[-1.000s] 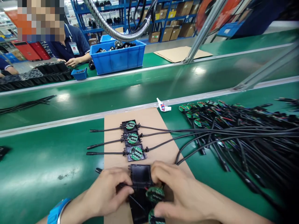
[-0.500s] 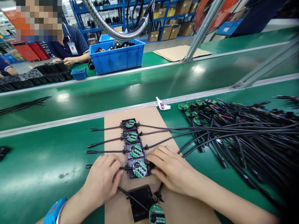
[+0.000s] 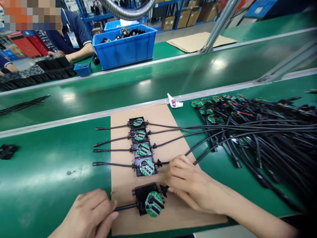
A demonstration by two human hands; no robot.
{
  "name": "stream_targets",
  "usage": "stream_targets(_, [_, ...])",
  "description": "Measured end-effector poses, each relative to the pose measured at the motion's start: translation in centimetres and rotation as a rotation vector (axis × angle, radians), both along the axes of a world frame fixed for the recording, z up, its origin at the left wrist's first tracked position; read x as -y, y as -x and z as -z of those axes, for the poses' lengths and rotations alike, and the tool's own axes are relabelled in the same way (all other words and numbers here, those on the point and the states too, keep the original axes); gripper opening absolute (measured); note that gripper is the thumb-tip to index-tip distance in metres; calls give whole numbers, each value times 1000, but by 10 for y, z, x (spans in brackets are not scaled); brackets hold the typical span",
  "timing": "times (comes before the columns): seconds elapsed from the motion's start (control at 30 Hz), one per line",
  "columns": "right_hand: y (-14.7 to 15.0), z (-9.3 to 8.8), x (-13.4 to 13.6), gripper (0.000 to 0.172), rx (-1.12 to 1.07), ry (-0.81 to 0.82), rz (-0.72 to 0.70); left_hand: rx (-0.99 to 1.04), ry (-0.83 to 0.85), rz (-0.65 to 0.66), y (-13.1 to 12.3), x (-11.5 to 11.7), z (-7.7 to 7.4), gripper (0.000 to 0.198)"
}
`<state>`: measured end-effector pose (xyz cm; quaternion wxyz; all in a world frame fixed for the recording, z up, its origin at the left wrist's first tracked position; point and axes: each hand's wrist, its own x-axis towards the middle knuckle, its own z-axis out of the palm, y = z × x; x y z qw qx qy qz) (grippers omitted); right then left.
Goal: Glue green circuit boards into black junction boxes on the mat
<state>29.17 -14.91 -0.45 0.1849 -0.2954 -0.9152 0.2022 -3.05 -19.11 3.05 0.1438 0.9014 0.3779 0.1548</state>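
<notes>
Nearest me on the cardboard sheet [image 3: 128,224] lies a black plastic housing [image 3: 142,198], with a round green circuit board [image 3: 154,204] over its right part. My left hand [image 3: 91,215] is closed on the black cable [image 3: 126,207] leaving the housing's left side. On the other side, my right hand [image 3: 185,183] has its fingers closed around the cable beside the black grommet [image 3: 163,190]; the fingers partly hide it. Farther up the sheet, several similar housings stand in a column, each with a green board [image 3: 147,167] and cables running out left and right.
A pile of black cables with boards [image 3: 260,132] covers the right side. A small white tube [image 3: 175,101] lies by the metal rail. Across the belt are a blue bin [image 3: 123,49] of black parts and a co-worker [image 3: 71,36]. A black part [image 3: 8,151] lies far left.
Both hands have come nearer to me, from the fourth housing to the closest one. That housing's board has moved up and left onto it, and its left cable now lies straight out.
</notes>
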Motion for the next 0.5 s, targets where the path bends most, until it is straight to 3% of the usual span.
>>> stream_targets(0.1, [3, 7, 3, 24, -2, -50, 12, -70, 87, -57, 1, 12, 7, 17])
stream_targets(0.27, [3, 7, 8, 24, 24, -56, -42, -87, 180, -37, 0, 17, 20, 20])
stream_targets(0.5, [4, 19, 9, 21, 51, -87, 41, -157, 62, -142, 2, 13, 38, 17])
